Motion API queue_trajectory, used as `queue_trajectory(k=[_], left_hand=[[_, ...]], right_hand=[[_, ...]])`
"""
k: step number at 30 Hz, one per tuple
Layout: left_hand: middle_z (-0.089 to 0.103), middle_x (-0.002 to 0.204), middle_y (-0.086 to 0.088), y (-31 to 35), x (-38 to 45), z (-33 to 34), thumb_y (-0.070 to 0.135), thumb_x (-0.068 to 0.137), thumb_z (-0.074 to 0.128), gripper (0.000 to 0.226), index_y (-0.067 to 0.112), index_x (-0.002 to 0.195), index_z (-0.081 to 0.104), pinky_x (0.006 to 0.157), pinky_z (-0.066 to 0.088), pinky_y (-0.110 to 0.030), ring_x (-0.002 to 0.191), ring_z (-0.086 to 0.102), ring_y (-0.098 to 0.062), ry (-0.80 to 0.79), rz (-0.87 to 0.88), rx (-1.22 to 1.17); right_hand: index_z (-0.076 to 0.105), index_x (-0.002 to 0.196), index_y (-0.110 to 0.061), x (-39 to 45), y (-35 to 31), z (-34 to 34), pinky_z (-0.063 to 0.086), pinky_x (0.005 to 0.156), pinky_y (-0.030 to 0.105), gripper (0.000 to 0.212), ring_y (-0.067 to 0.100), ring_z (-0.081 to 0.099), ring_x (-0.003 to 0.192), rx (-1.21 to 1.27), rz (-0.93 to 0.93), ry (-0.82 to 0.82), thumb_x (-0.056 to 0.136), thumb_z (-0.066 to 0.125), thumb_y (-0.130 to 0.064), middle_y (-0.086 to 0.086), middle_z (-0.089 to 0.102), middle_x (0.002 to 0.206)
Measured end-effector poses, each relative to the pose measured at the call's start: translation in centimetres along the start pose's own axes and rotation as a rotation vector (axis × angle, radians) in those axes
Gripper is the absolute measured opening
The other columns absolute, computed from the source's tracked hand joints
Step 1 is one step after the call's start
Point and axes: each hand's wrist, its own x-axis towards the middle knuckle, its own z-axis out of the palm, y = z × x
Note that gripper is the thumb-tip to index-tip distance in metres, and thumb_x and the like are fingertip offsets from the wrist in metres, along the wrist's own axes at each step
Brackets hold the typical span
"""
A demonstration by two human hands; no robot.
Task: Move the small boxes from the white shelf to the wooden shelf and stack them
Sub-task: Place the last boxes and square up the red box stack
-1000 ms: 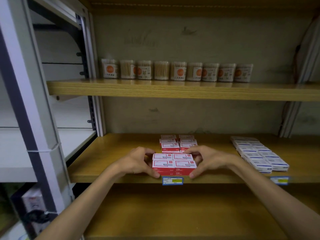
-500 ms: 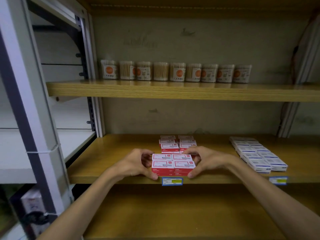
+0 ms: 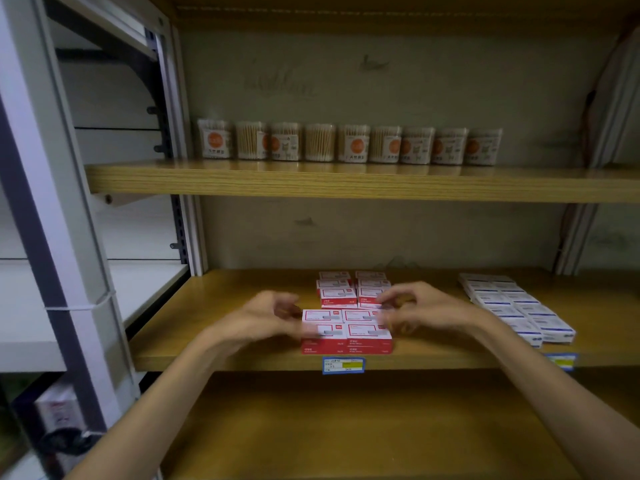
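- The left hand (image 3: 266,317) is blurred, just at the left edge of the front red boxes (image 3: 346,330); its fingers are loosely curled and seem to hold nothing (the blur hides whether the fingertips touch the stack).
- The right hand (image 3: 415,310) hangs just at the right side of the same stack, fingers bent and spread, with nothing in its grasp that I can make out.
- The front red boxes sit between the two hands at the front edge of the wooden shelf (image 3: 221,327), laid two by two and at least two layers high.
- Beyond the hands, farther back on the same shelf, stands a second group of red boxes, the rear stack (image 3: 353,289), in two columns.
- Right of the right hand lie the blue boxes (image 3: 519,310), white with blue print, in a double row running toward the back.
- Left of the left hand is the white shelf (image 3: 145,285), behind a pale post.
- A blue price tag (image 3: 343,364) is fixed on the shelf edge below the front stack.
- Above the hands, on the upper board, a row of swab tubs (image 3: 349,143) stands side by side.
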Motion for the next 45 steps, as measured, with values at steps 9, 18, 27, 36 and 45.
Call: queue_trajectory(k=[9,18,27,36,45], left_hand=[[0.074,0.102,0.001,1.7,6.9,2.1,0.038,0.09,0.069,0.029,0.016,0.109,0.065,0.07,0.041,-0.027,0.086,0.065,-0.009,0.289,-0.236,-0.163],[0.075,0.089,0.002,1.2,8.4,2.8,0.036,0.083,0.077,0.023,0.017,0.096,0.072,0.066,0.051,-0.026,0.081,0.071,-0.014,0.274,-0.246,-0.082],[0.073,0.094,0.002,0.3,6.5,0.6,0.035,0.083,0.077,0.023,0.017,0.095,0.069,0.061,0.042,-0.024,0.085,0.065,-0.01,0.288,-0.267,-0.047],[0.066,0.095,0.008,0.2,6.4,2.2,0.038,0.093,0.065,0.021,0.022,0.107,0.064,0.061,0.043,-0.019,0.087,0.061,-0.007,0.268,-0.168,-0.013],[0.072,0.094,0.006,-0.2,5.4,2.2,0.036,0.094,0.064,0.019,0.019,0.101,0.068,0.07,0.049,-0.022,0.09,0.065,-0.007,0.218,-0.115,0.022]], right_hand=[[0.071,0.079,-0.005,3.5,3.1,0.6,0.054,0.061,0.026,0.042,0.012,0.06,0.051,0.177,0.265,0.542,0.088,0.071,-0.046,0.005,0.07,0.062],[0.071,0.095,-0.003,4.4,1.9,0.9,0.053,0.048,0.019,0.021,0.012,0.064,0.052,0.274,0.379,0.444,0.087,0.076,-0.022,0.012,0.077,0.079],[0.072,0.097,-0.004,5.1,0.8,1.6,0.056,0.058,0.019,0.023,0.015,0.068,0.065,0.255,0.313,0.263,0.086,0.078,-0.023,0.008,0.079,0.081],[0.06,0.114,-0.021,4.6,0.3,3.8,0.054,0.065,0.022,0.024,0.01,0.07,0.087,0.061,0.11,0.311,0.097,0.061,-0.038,-0.002,0.069,0.102],[0.06,0.118,-0.02,4.1,-0.1,4.3,0.055,0.069,0.024,0.019,0.011,0.071,0.09,0.079,0.093,0.176,0.102,0.053,-0.028,0.0,0.068,0.11]])
